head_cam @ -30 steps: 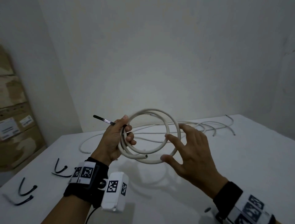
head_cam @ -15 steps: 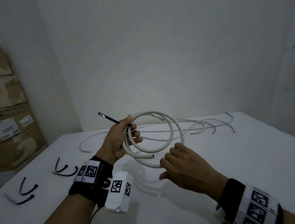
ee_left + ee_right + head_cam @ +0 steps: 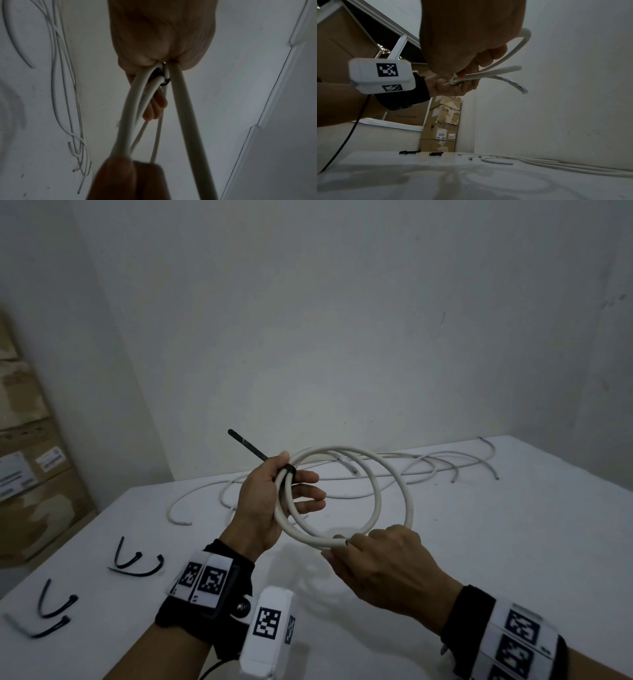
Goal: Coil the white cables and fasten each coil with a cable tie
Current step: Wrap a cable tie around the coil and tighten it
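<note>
A white cable coil [image 3: 409,508] of about two loops is held up above the table. My left hand [image 3: 270,501] grips its left side, where a black cable tie [image 3: 246,445] wraps the strands; the tie's tail sticks up and to the left past my thumb. My right hand [image 3: 383,563] holds the bottom of the coil, fingers curled round the strands by the cable's cut end. The left wrist view shows the tie's loop [image 3: 167,82] around the strands [image 3: 185,121] under my left hand [image 3: 163,33]. In the right wrist view my right hand [image 3: 471,33] clasps the coil [image 3: 496,71].
Loose white cables [image 3: 428,467] lie along the far side of the white table [image 3: 479,559]. Spare black cable ties [image 3: 137,559] and a second lot of ties [image 3: 51,611] lie at the near left. Cardboard boxes [image 3: 27,474] are stacked beyond the table's left edge.
My right hand, open beside the coil a second ago, dropped and now grips the coil's bottom. My left hand kept its hold and the tie's tail rose slightly.
</note>
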The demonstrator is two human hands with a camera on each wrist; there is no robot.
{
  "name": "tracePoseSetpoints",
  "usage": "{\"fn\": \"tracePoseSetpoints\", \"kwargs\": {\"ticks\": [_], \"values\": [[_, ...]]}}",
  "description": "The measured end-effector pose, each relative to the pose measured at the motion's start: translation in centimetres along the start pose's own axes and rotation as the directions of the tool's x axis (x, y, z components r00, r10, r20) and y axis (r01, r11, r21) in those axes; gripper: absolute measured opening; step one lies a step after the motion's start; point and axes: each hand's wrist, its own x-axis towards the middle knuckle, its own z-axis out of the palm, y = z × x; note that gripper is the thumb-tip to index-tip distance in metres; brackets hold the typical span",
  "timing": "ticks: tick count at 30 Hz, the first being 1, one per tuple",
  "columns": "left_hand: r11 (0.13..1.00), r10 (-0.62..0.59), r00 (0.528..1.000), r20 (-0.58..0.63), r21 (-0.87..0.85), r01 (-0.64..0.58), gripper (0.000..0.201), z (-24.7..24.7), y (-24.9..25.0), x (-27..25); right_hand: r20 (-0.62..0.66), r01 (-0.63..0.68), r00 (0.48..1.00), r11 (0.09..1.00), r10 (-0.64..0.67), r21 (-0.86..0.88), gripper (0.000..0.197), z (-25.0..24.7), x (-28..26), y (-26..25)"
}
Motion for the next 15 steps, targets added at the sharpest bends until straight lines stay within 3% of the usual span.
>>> {"fn": "tracePoseSetpoints", "kwargs": {"ticks": [9,15], "values": [[0.999,0.029,0.999,-0.032,0.027,-0.029,0.043,1.1,0.1,-0.5,-0.024,-0.138,0.99,0.99,0.138,-0.002,0.043,-0.4,0.3,-0.8],[0.997,0.024,0.999,-0.034,-0.072,-0.027,0.032,1.6,-0.3,-0.3,-0.046,-0.212,0.975,0.975,0.215,0.063,0.045,-0.4,0.8,-1.4]]}}
